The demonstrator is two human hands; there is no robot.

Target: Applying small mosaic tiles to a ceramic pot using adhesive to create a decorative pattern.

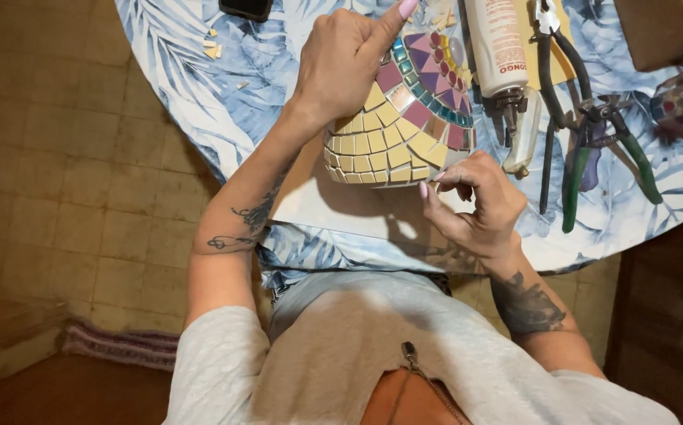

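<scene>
Fingers of the right hand [475,201] are pinching closed at the lower rim of the mosaic pot [408,118], seemingly pressing a small yellow tile; whether a tile sits between them I cannot tell. The left hand [345,59] is gripping the pot's side, tilting it over the table [199,71] edge. Nippers [593,118] and a glue tube [499,47] are lying just beside. Steadying the pot firmly and aligning the tile with its row is probably mattering most.
</scene>
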